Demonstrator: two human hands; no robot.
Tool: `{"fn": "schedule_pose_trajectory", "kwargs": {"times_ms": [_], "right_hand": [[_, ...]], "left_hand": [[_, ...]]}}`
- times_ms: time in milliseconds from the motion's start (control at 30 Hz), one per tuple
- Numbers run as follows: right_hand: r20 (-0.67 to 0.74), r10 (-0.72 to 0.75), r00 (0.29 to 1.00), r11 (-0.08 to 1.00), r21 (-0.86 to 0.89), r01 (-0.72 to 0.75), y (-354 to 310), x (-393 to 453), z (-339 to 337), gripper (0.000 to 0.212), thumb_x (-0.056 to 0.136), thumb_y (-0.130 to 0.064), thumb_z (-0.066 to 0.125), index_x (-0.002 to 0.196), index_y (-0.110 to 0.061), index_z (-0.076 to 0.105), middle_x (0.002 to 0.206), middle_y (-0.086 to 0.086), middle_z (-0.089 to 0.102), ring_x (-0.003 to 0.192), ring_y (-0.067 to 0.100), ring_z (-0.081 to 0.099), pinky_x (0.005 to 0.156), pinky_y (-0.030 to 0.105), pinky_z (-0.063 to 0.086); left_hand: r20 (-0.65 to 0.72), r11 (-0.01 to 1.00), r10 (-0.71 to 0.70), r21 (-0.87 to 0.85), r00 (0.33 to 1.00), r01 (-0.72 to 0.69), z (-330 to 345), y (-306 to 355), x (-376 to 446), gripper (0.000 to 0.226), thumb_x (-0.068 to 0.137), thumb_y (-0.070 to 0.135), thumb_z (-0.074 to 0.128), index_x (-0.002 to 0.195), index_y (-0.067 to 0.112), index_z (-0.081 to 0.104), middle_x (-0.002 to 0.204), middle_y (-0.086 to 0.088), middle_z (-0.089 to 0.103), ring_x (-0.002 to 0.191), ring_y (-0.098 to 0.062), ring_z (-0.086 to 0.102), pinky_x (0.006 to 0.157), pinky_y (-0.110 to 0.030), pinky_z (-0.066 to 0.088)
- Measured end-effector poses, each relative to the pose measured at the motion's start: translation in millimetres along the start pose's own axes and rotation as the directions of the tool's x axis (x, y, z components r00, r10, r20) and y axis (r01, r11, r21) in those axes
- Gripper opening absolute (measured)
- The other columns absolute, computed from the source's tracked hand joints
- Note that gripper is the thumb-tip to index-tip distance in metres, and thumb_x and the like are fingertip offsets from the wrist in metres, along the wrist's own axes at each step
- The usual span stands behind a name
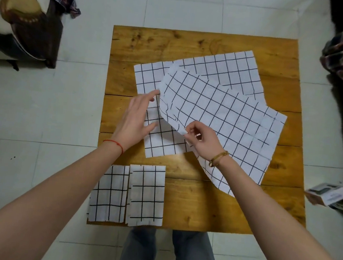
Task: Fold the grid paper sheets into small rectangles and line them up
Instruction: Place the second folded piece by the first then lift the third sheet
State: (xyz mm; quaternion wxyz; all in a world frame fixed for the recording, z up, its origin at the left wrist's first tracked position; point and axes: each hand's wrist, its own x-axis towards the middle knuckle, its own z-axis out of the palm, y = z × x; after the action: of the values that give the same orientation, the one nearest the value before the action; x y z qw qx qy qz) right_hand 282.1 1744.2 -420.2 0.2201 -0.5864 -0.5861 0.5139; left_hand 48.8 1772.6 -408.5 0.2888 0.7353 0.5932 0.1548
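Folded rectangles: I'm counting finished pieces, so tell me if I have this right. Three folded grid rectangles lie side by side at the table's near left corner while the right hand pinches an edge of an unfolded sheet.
Not quite: the head view shows two folded rectangles, not three. They lie side by side at the table's near left corner while the right hand pinches an edge of an unfolded sheet.

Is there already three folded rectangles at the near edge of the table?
No, only two folded rectangles lie side by side there, the left folded rectangle and the right folded rectangle.

Single head cam, worn by person standing at near edge of wooden table [232,210], looks steeply down and fwd, close; whole tabletop in frame, tiled floor [63,108] around.
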Motion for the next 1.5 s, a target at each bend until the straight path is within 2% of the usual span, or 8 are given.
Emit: {"fn": "schedule_pose_trajectory", "kwargs": {"times_ms": [100,267,400,533,733,967,1233,1500], "right_hand": [[0.06,-0.016,0.998,1.0,0.0,0.016,-2,-13,-26,0.023,0.086,-0.006,0.062,0.08,-0.027,0.054,0.075,-0.009,0.052,0.069,0.006,0.049,0.067,0.014,0.042],[0.096,0.028,0.995,0.999,0.015,-0.03,-4,-33,-69,0.008,0.085,-0.01,0.065,0.086,-0.015,0.059,0.077,-0.01,0.054,0.071,0.003,0.05,0.07,0.019,0.043],[-0.111,-0.028,0.993,0.996,0.076,0.037,-33,-45,-94,0.023,0.083,-0.038,0.059,0.098,-0.021,0.06,0.088,-0.01,0.06,0.084,0.008,0.055,0.074,0.027,0.044],[-0.192,-0.255,0.948,0.948,-0.241,0.207,-71,-50,-111,0.04,0.081,-0.059,0.057,0.103,-0.025,0.056,0.091,-0.011,0.058,0.084,0.009,0.052,0.068,0.019,0.042],[-0.199,-0.383,0.902,0.813,-0.536,0.227,-109,-53,-150,0.013,0.091,-0.025,0.057,0.094,-0.013,0.06,0.082,0.002,0.064,0.08,0.022,0.059,0.066,0.039,0.05],[-0.21,-0.443,0.872,0.814,-0.502,0.293,-155,-85,-218,0.009,0.087,-0.022,0.065,0.089,-0.013,0.064,0.081,0.0,0.068,0.079,0.02,0.065,0.068,0.03,0.049],[-0.351,-0.492,0.797,0.801,-0.54,0.257,-195,-117,-288,0.009,0.086,-0.018,0.067,0.087,-0.009,0.065,0.069,-0.011,0.055,0.064,0.007,0.049,0.06,0.0,0.031],[-0.38,-0.545,0.747,0.751,-0.618,0.233,-208,-146,-323,0.01,0.089,-0.02,0.063,0.091,-0.009,0.064,0.089,0.006,0.073,0.078,0.024,0.067,0.071,0.04,0.055]], "left_hand": [[-0.03,0.995,0.093,-0.039,0.995,-0.094,-4,30,16,0.067,0.084,0.018,0.062,0.146,0.031,0.038,0.127,-0.003,0.042,0.117,-0.016,0.035,0.098,-0.022,0.03],[-0.055,0.976,0.217,0.005,0.975,-0.217,-7,67,38,0.014,0.088,0.03,0.062,0.097,0.025,0.071,0.121,0.002,0.049,0.115,-0.019,0.039,0.095,-0.034,0.039],[-0.004,0.965,0.253,0.075,0.967,-0.252,-12,98,43,0.026,0.09,0.043,0.057,0.093,0.019,0.068,0.113,0.003,0.055,0.112,-0.021,0.043,0.093,-0.041,0.04],[0.038,0.96,0.252,0.116,0.967,-0.255,-19,137,45,0.04,0.086,0.051,0.045,0.092,0.017,0.065,0.102,0.003,0.058,0.106,-0.021,0.046,0.089,-0.038,0.036],[0.052,0.941,0.301,0.146,0.952,-0.305,-42,181,53,0.028,0.088,0.049,0.049,0.088,0.024,0.06,0.088,0.012,0.056,0.096,-0.015,0.051,0.092,-0.032,0.029],[0.055,0.914,0.34,0.216,0.939,-0.343,-88,211,55,0.023,0.087,0.037,0.067,0.1,0.018,0.063,0.092,0.002,0.067,0.095,-0.017,0.061,0.113,-0.034,0.018],[-0.052,0.926,0.309,0.244,0.95,-0.288,-144,223,51,0.029,0.085,0.037,0.07,0.103,0.015,0.065,0.099,0.002,0.07,0.096,-0.023,0.062,0.111,-0.045,0.031],[-0.189,0.933,0.339,0.193,0.922,-0.304,-206,246,21,0.012,0.083,0.03,0.073,0.088,0.02,0.069,0.082,0.012,0.065,0.078,-0.006,0.058,0.078,-0.029,0.045]]}}
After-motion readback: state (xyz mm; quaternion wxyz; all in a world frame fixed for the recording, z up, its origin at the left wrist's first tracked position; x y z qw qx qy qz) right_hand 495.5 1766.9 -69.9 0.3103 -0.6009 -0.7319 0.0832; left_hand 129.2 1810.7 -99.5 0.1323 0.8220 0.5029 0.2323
